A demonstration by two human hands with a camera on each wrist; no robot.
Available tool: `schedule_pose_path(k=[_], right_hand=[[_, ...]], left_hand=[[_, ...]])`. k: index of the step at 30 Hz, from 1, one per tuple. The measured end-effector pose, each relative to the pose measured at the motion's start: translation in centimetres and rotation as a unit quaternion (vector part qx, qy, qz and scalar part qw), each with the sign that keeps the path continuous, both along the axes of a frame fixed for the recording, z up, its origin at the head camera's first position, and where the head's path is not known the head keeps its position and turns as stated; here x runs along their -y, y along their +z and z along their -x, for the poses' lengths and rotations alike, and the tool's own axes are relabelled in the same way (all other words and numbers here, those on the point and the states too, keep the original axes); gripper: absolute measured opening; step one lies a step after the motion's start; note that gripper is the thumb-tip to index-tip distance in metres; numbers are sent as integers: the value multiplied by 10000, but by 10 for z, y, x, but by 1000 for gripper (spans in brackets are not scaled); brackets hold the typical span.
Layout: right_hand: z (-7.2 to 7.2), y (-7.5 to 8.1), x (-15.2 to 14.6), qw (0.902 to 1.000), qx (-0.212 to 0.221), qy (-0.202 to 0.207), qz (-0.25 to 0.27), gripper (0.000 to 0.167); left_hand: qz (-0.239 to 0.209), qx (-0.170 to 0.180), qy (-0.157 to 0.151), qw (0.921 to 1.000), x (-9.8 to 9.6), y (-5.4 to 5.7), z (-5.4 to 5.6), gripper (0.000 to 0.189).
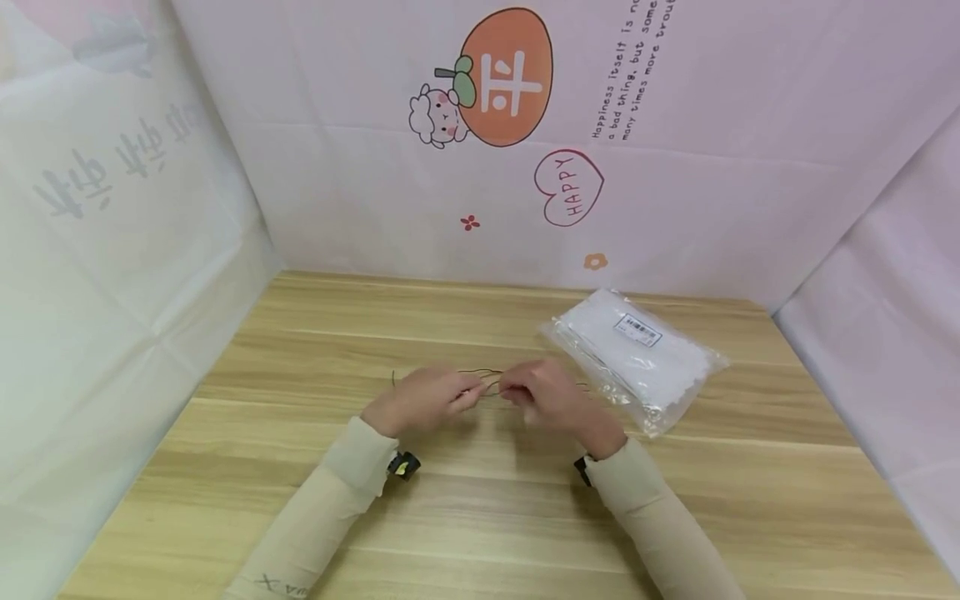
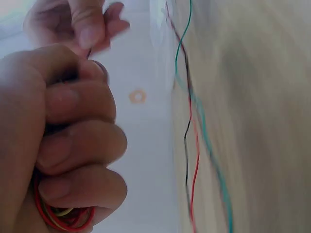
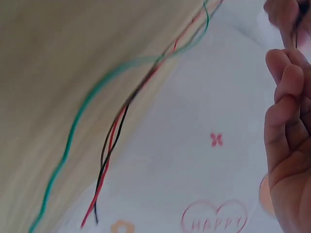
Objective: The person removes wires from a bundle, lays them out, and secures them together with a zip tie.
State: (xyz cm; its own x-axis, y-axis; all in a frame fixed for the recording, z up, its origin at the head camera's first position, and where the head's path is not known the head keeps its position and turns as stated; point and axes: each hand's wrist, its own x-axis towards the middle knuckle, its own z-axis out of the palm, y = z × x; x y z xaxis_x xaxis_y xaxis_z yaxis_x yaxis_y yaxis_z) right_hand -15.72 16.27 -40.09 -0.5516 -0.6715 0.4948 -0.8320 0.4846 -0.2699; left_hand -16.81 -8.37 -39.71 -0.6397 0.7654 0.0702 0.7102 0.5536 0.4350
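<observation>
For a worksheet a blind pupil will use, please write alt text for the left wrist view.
A left hand grips looped red and yellow wires beside a right hand apparently pinching a dark strand. Green, red and black wires run alongside, largely in front of a wooden tabletop.

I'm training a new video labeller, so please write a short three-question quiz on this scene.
1. True or false: the left hand is empty.

2. Which is nearer the plastic bag?
A) the left hand
B) the right hand
C) both equally

3. Fill in: in the left wrist view, the loose wires beside the left hand are red, black and ____.

Key:
1. False; it grips looped wires.
2. B
3. Green
</observation>
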Motion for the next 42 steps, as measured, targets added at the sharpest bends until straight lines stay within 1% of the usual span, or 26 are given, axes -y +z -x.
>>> schedule_pose_path(k=[3, 5, 7, 8, 10, 12, 15, 17, 19, 22, 25, 28, 31, 33, 35, 38, 40, 42], right_hand=[[3, 3, -13, 9992, -2, -387, 53, 16], [4, 5, -17, 9986, 89, -521, -17, 12], [4, 6, -17, 9987, 281, -393, -168, 6], [4, 7, -15, 9987, 304, -298, -275, 4], [4, 8, -11, 9985, 252, -155, -458, 4], [3, 9, -6, 9981, 153, -59, -600, 4], [1, 10, -2, 9968, -2, -28, -796, 5], [1, 10, -2, 9965, 35, -50, -836, 9], [2, 11, -4, 9967, 43, -69, -807, 14], [2, 15, -8, 9979, 34, -58, -643, 23], [2, 19, -12, 9985, -85, -78, -543, 29], [3, 22, -16, 9981, -168, -196, -551, 30], [5, 24, -21, 9977, -219, -342, -548, 26], [7, 25, -27, 9977, -177, -412, -514, 24], [10, 26, -34, 9971, -192, -548, -494, 24], [13, 24, -47, 9956, -175, -810, -442, 26], [14, 23, -55, 9945, -157, -945, -418, 27], [15, 22, -61, 9940, -101, -1012, -397, 29]], left_hand=[[-99, 53, 236, 9997, 9, 5, 4, 33], [-130, 22, 246, 9996, 11, 5, 6, 35], [-120, -36, 154, 9998, 10, 4, 7, 34], [-100, -99, 81, 9999, 9, 3, 7, 33], [-43, -166, 66, 9998, 7, 1, 7, 33], [-47, -136, 132, 9998, 6, 0, 7, 33], [-108, 108, 326, 9994, 8, -1, 7, 33], [-218, 341, 456, 9981, 10, 1, 7, 33], [-402, 594, 491, 9962, 13, 2, 7, 32], [-770, 981, 404, 9914, 17, 3, 10, 31], [-1078, 1378, 272, 9842, 20, 4, 12, 31], [-1206, 1536, 236, 9805, 25, 4, 14, 30], [-1276, 1467, 246, 9806, 29, 5, 17, 31], [-1254, 1395, 258, 9819, 33, 6, 19, 32], [-1203, 1306, 338, 9835, 37, 7, 21, 33], [-1010, 1137, 563, 9868, 44, 9, 23, 34], [-882, 1036, 638, 9887, 49, 10, 24, 35], [-820, 1057, 619, 9891, 52, 11, 25, 35]])
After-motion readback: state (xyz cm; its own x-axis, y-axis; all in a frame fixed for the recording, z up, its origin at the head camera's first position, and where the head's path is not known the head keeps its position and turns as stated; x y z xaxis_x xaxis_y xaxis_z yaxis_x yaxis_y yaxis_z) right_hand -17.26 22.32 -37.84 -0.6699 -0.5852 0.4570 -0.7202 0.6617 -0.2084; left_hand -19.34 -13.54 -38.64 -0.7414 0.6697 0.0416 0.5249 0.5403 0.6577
